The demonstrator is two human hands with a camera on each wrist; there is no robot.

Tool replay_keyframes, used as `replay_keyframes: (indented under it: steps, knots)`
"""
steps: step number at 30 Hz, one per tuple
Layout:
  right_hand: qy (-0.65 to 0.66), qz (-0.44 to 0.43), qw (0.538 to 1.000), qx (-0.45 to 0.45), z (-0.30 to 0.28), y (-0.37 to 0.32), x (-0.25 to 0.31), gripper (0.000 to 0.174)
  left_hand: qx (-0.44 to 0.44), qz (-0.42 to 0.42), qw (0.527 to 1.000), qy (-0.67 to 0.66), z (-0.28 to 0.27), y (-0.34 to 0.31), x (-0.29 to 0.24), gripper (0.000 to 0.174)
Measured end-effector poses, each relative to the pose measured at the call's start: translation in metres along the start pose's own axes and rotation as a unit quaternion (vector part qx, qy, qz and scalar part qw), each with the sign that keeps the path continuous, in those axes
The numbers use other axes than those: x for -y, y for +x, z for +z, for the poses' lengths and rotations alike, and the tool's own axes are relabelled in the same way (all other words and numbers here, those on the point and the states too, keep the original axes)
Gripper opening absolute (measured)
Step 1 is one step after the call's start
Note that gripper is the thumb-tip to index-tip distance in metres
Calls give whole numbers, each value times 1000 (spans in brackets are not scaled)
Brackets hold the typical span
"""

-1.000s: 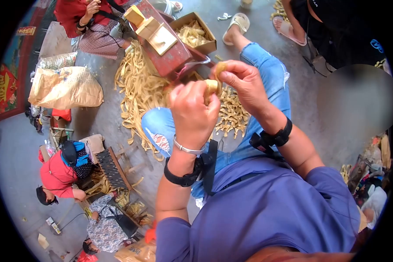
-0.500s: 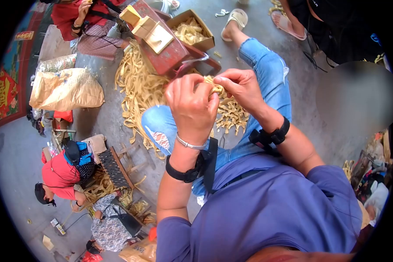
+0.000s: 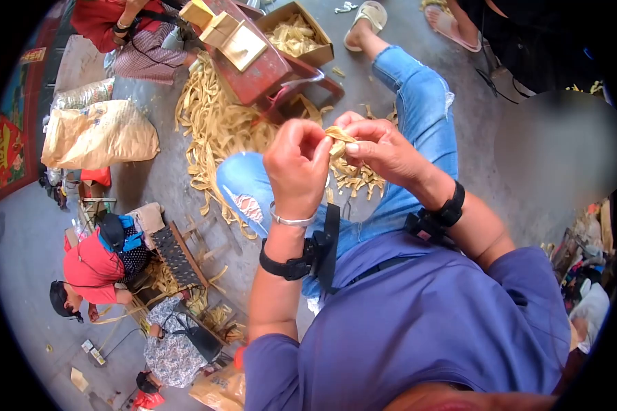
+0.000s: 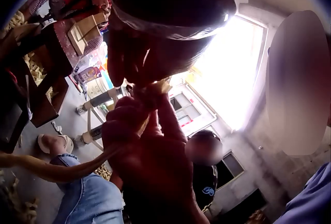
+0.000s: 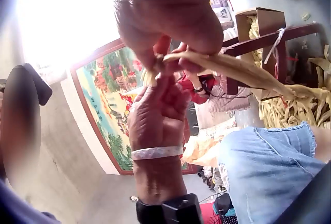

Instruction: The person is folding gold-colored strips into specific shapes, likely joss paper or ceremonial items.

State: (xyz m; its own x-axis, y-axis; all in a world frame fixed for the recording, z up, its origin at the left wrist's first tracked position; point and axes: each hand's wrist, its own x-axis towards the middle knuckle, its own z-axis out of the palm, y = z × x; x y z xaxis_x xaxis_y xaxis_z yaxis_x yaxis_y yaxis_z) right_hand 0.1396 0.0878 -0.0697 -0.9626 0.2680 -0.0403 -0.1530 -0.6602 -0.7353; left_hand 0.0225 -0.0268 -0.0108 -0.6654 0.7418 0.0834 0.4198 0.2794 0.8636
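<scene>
A tan strip, bunched into a small knot-like piece (image 3: 339, 140), is held between both hands above the lap. My left hand (image 3: 296, 161) pinches its left side with curled fingers. On its other side my right hand (image 3: 389, 152) pinches it between thumb and fingers. In the right wrist view a long tan strip (image 5: 238, 71) runs from the fingertips toward the pile. The left wrist view is dark, and the piece is mostly hidden there behind the fingers. Below the hands, small tan pieces (image 3: 360, 179) lie on the floor.
A red bench (image 3: 253, 75) with a wooden block (image 3: 243, 46) stands ahead, beside a cardboard box (image 3: 328, 53) of tan material. Long strips (image 3: 202, 116) are heaped left of the bench. Paper sacks (image 3: 103, 133) and several seated people, one in a red shirt (image 3: 92, 267), are around.
The hands have come together around the piece, the right hand lower and its fingers more curled than a second ago. The head view has shifted slightly.
</scene>
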Motion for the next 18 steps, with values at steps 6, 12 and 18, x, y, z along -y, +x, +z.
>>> replay_keyframes:
  steps: [6,12,18]
  knots:
    - [-104,-15,994,-40,-2,5,0,27,-24,-65,988,-141,10,-6,13,20]
    - [-242,-5,965,-105,-4,7,8,20,-70,-123,949,-281,-5,-2,13,11]
    - [-274,-44,954,-113,-4,10,19,11,-43,-139,940,-308,-23,3,31,15]
